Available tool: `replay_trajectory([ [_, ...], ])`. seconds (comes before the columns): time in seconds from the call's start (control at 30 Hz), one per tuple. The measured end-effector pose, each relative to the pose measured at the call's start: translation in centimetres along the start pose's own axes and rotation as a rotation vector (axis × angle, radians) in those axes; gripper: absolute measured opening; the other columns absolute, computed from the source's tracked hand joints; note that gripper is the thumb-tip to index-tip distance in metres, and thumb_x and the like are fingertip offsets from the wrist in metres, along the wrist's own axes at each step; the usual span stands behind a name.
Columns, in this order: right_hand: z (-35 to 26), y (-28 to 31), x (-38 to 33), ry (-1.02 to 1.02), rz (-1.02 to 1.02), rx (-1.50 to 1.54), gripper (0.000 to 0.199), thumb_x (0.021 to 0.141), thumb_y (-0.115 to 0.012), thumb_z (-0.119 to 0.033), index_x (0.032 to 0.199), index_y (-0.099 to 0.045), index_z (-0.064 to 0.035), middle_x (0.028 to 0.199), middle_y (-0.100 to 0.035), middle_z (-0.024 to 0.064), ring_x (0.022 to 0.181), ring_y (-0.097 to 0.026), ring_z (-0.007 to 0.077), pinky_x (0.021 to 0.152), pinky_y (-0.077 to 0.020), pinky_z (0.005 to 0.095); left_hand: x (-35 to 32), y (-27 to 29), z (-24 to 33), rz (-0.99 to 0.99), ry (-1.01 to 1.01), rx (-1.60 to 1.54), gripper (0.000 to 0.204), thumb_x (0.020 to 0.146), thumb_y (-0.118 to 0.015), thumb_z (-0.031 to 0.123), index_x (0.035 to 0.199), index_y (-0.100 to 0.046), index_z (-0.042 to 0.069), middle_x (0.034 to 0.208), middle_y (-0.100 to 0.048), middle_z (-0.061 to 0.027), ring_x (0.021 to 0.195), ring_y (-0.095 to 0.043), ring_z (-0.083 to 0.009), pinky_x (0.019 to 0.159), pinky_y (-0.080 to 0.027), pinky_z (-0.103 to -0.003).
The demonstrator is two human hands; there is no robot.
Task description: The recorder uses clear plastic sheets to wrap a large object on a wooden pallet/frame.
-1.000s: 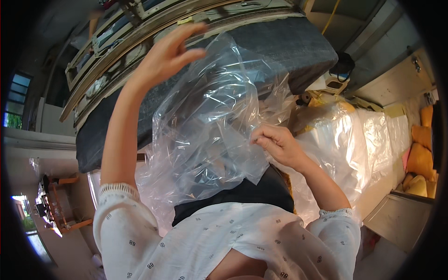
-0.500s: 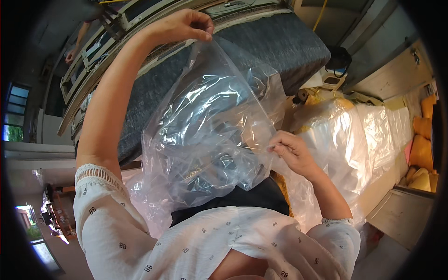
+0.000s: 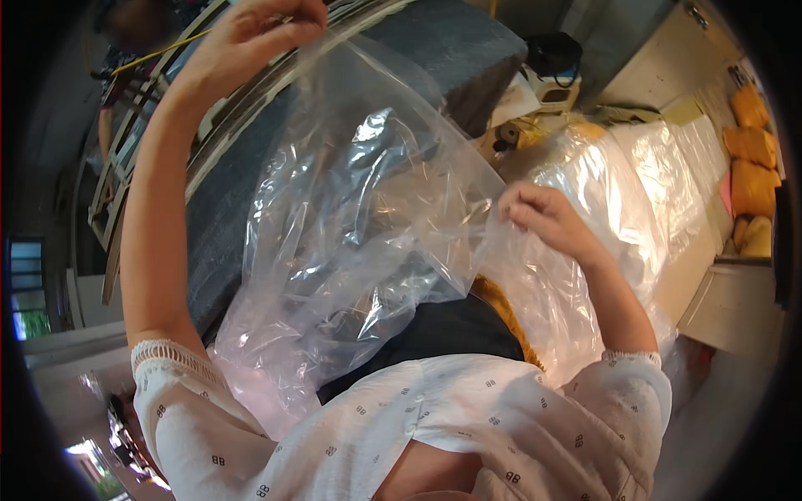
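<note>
A large sheet of clear plastic film (image 3: 334, 209), perhaps a bag, hangs spread in front of me, crumpled and glossy. My left hand (image 3: 263, 33), raised high at the top left, pinches its upper corner between thumb and fingers. Lower down on the right, my right hand (image 3: 543, 219) is closed on the film's other edge with curled fingers. Between the two hands the edge runs taut on a slant. The lower part of the film falls in loose folds over my dark lap (image 3: 443, 334) and off to the left.
Behind the film stands a long bench covered in dark grey cloth (image 3: 418, 63). More shiny plastic-wrapped goods (image 3: 618, 192) lie to the right, with yellow-orange bundles (image 3: 752, 179) beyond. A black bag (image 3: 554, 54) sits at the back. Another person's arm (image 3: 105, 138) shows far left.
My left hand has moved up and left with the film's corner. My right hand has shifted slightly up and right, and the film is stretched wider. The whole view has turned a little.
</note>
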State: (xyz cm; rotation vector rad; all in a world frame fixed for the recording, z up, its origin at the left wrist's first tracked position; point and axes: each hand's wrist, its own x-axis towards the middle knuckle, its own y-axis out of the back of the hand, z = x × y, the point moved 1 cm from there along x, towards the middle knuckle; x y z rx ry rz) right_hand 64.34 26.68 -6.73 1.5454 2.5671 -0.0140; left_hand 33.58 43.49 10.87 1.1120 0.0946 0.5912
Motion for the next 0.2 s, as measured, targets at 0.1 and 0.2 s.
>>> replay_trajectory([
  [0.1,0.6,4.1,1.8,0.288,0.172,-0.148,0.01,0.086,-0.052,-0.014,0.086,-0.055,-0.005,0.085,-0.052,-0.0017,0.074,-0.045,0.0059,0.062,-0.0367,0.0202,1.9,-0.9,3.7,0.199,-0.165,-0.183,0.017,0.091,-0.044,0.013,0.1,-0.056,0.004,0.101,-0.058,-0.0092,0.1,-0.055,-0.0186,0.092,-0.038,-0.029],
  [0.2,-3.3,5.4,3.3,0.248,0.343,-0.124,0.011,0.086,-0.054,-0.015,0.085,-0.057,-0.0046,0.081,-0.052,-0.0029,0.073,-0.046,0.006,0.063,-0.0378,0.0207,-0.1,1.7,5.8,0.432,-0.081,-0.215,0.059,0.085,-0.049,0.053,0.12,-0.046,0.007,0.113,-0.056,-0.0138,0.113,-0.05,-0.025,0.103,-0.03,-0.039],
])
